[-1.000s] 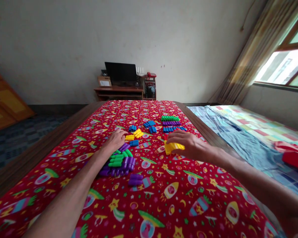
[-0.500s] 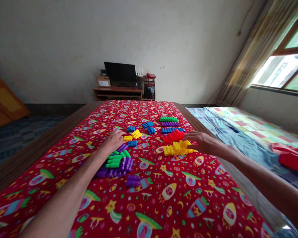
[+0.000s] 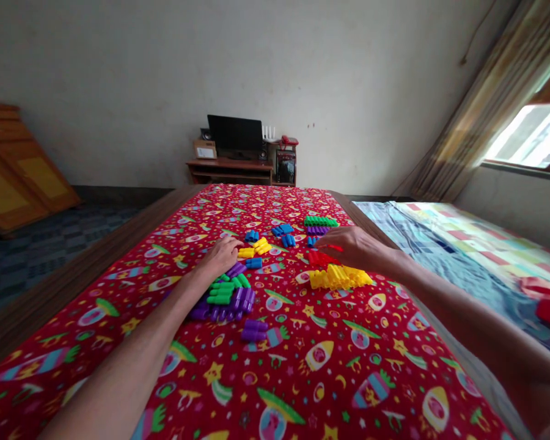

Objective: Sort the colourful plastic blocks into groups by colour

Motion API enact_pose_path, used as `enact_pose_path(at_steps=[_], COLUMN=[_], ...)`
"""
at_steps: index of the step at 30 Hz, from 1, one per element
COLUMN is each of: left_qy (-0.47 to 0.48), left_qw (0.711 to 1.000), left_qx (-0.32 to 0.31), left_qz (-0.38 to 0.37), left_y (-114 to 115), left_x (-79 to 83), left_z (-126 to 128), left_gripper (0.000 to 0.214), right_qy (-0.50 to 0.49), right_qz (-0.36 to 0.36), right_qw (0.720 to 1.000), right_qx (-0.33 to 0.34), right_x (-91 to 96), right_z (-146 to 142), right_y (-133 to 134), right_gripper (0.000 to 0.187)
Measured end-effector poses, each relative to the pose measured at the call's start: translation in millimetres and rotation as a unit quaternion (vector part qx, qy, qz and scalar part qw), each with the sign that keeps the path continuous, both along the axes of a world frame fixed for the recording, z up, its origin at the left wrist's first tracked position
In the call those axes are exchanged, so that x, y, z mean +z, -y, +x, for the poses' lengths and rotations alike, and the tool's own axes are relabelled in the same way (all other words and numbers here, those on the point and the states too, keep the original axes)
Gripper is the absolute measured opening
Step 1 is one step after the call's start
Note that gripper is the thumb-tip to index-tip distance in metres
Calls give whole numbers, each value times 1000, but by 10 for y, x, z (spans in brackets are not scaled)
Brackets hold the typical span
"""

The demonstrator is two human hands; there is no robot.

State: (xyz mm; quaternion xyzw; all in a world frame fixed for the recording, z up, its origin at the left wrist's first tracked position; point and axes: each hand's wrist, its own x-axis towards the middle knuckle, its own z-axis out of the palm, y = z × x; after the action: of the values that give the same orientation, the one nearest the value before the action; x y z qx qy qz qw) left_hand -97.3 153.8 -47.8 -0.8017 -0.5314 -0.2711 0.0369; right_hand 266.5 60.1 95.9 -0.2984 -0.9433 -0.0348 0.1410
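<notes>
My left hand (image 3: 225, 253) rests palm down beside a small group of yellow plastic tube-shaped blocks (image 3: 260, 247), its visible fingers loosely stretched. Below it lies a pile of green blocks (image 3: 220, 293) and purple blocks (image 3: 244, 299). Over on the right, my right hand (image 3: 355, 244) hovers palm down above a row of red blocks (image 3: 318, 260), fingers pointing left and apart from what I can see. It covers much of the red row and part of a blue row (image 3: 311, 242). Just nearer to me is a row of yellow blocks (image 3: 341, 278).
Green (image 3: 321, 221) and purple rows (image 3: 318, 231) lie beyond my right hand. Loose blue blocks (image 3: 282, 230) are mid-table, and a purple pair (image 3: 255, 330) lies nearer me. A red patterned cloth (image 3: 302, 391) covers the table; a bed (image 3: 421, 244) stands to the right.
My right hand has moved left and slightly farther out, from the yellow row's far end to over the red row. My left hand stays by the yellow blocks. The view has turned slightly left.
</notes>
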Motion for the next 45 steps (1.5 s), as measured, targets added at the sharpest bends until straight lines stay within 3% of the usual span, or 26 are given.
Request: enact_pose_path(at_steps=[4, 8, 12, 20, 28, 34, 45], left_qy=[-3, -13, -20, 3, 1, -9, 0], left_qw=[1000, 1000, 999, 999, 999, 999, 1000], left_qx=[-7, -5, -10, -24, -20, -22, -12], left_qz=[3, 13, 25, 46, 50, 38, 26], left_y=[-17, -19, 2, -47, -69, -96, -58], left_x=[-6, -11, -19, -114, -127, -121, -80], left_z=[-28, -40, -31, -57, -50, -72, -36], left_gripper=[36, 35, 36, 35, 36, 36, 37], right_qy=[99, 191, 245, 184, 165, 212, 257], right_qz=[-26, -2, 12, 45, -94, -87, -56], right_qw=[995, 981, 969, 982, 978, 964, 955], right_qx=[3, 5, 0, 13, 80, 136, 136], right_x=[-15, -234, -427, -491, -297, -331, -432], right_z=[-702, -1353, -1649, -1375, -1249, -1234, -1082], right_y=[-422, -773, -875, -654, -545, -580, -490], right_gripper=[27, 28, 33, 31, 35, 46, 34])
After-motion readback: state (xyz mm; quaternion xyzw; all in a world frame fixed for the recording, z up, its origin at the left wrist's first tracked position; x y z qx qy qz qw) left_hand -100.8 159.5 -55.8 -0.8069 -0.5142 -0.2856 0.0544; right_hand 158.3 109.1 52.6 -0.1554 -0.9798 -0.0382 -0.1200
